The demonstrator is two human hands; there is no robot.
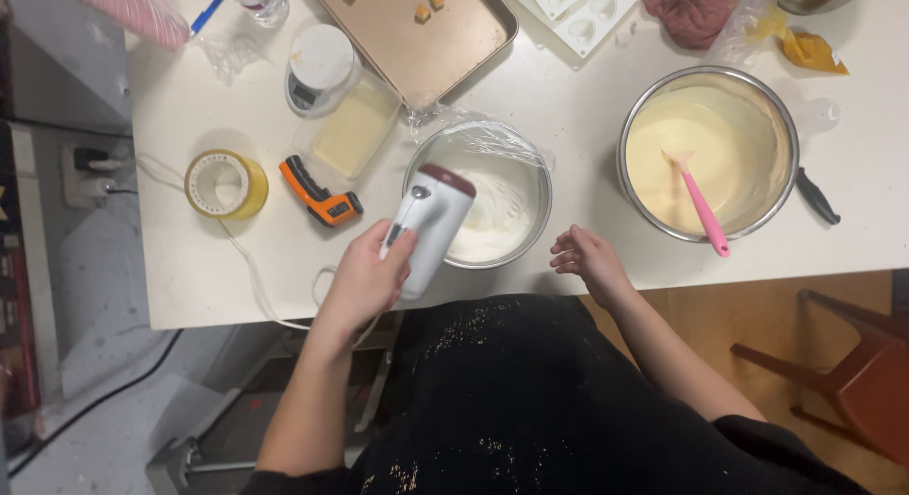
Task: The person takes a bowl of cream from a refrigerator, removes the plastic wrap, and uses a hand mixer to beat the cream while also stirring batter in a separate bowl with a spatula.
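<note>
My left hand (365, 273) grips the handle of a white electric hand mixer (431, 220) with a dark red top. The mixer reaches into a steel bowl (540, 178) of white whipped cream, partly covered with plastic wrap at its far rim. My right hand (587, 258) rests open on the white table (218, 277) just right of that bowl, holding nothing. The mixer's beaters are hidden by its body.
A larger steel bowl (639, 107) of pale yellow batter with a pink spatula (703, 211) stands at right. An orange infrared thermometer (320, 197), yellow tape roll (225, 185), kitchen scale (317, 69), baking tray (417, 45), white mould (582, 12) and a wooden chair (857, 381) surround me.
</note>
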